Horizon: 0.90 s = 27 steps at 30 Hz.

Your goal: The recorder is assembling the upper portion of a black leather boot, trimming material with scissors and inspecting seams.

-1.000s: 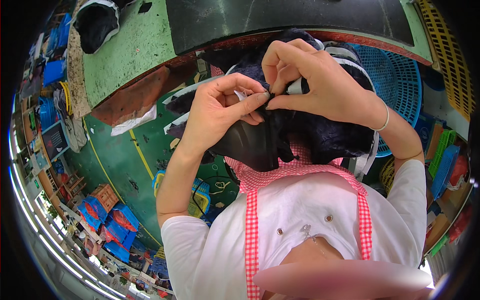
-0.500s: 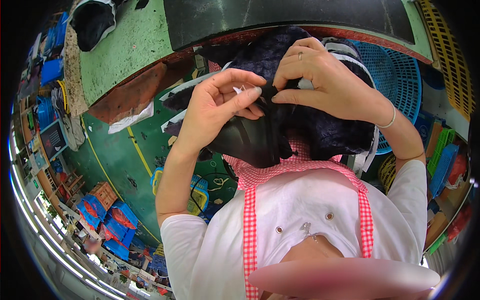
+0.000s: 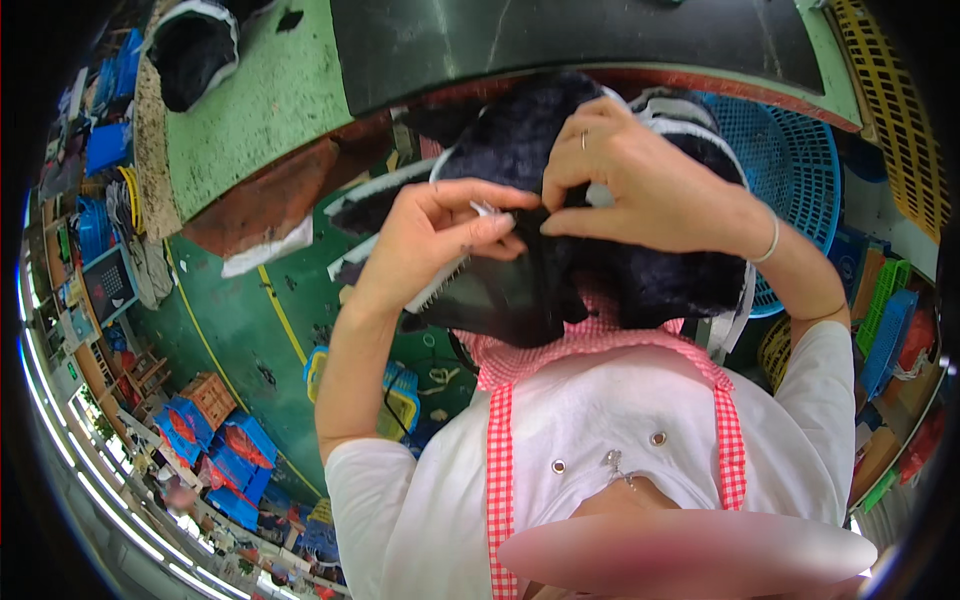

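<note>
Dark plush-lined pieces with white edges (image 3: 680,275) lie over my lap. Among them is a smooth, shiny black piece (image 3: 495,300), with a row of pale stitch-like marks along its left edge. Thumb and forefinger of my left hand (image 3: 440,230) pinch the upper edge of this black piece, and a small white scrap (image 3: 483,209) shows between the fingers. Close beside it, my right hand (image 3: 640,190) is closed on the same dark edge with thumb and fingertips. The exact spot between the fingertips is too dark to make out.
Ahead stands a green worktable (image 3: 260,120) with a black mat (image 3: 580,45); a dark-lined piece (image 3: 195,60) lies at its left end. To the right are a blue mesh basket (image 3: 790,180) and a yellow one (image 3: 885,120). Blue crates (image 3: 235,460) stand at the lower left.
Both hands and the black piece sit slightly lower in view, toward my body. The left hand has turned a little, its fingertips nearer the right hand. Both keep their pinch.
</note>
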Motion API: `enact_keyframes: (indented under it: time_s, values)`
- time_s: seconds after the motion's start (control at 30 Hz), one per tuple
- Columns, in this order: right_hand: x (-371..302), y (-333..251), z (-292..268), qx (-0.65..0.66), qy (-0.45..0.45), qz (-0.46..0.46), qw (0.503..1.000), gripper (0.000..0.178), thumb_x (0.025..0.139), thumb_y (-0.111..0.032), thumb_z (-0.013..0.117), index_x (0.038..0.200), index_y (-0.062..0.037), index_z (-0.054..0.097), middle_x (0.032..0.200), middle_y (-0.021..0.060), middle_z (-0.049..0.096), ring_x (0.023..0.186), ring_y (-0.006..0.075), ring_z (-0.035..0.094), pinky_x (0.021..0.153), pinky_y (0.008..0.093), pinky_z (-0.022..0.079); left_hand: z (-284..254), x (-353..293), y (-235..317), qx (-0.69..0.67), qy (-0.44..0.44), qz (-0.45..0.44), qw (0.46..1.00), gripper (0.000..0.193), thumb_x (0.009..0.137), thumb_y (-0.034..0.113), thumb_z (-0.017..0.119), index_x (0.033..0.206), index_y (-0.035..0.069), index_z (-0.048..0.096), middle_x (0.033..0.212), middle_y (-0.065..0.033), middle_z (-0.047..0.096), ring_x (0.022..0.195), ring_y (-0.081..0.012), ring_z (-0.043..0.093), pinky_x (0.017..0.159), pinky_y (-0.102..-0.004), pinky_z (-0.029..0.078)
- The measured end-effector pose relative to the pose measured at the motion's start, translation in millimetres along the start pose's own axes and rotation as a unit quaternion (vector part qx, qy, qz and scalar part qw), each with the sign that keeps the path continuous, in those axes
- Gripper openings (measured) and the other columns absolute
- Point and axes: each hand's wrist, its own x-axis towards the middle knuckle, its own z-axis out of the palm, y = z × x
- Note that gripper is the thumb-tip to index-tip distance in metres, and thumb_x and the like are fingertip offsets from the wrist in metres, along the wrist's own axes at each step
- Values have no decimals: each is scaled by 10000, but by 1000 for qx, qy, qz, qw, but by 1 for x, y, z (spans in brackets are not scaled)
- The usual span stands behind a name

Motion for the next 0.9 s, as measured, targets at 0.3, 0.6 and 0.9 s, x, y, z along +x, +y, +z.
enact_keyframes:
  time_s: [0.3, 0.6, 0.9]
  values:
    - [-9, 13, 21, 2, 8, -41, 999, 193, 798, -277, 714, 790, -89, 672, 800, 52, 636, 860, 231, 582, 901, 371, 352, -5, -1, -29, -30, 36, -48, 998, 159, 875, 54, 647, 1021, -6, 626, 872, -95, 667, 776, -212, 697, 741, -345, 588]
    - [-18, 2, 19, 25, 20, -72, 997, 188, 837, -274, 692, 847, -86, 686, 785, 52, 652, 821, 224, 590, 894, 361, 378, 3, -25, -39, 29, 60, -19, 998, 150, 932, 124, 609, 989, -13, 591, 828, -114, 661, 713, -176, 675, 660, -274, 567]
    - [-42, -35, -49, -174, 237, -126, 948, 114, 796, -199, 713, 824, -113, 643, 734, -6, 616, 732, 178, 575, 858, 353, 397, 39, -24, 29, 165, 152, 204, 953, 83, 902, 23, 620, 966, -26, 603, 742, -84, 654, 556, -136, 652, 470, -216, 506]
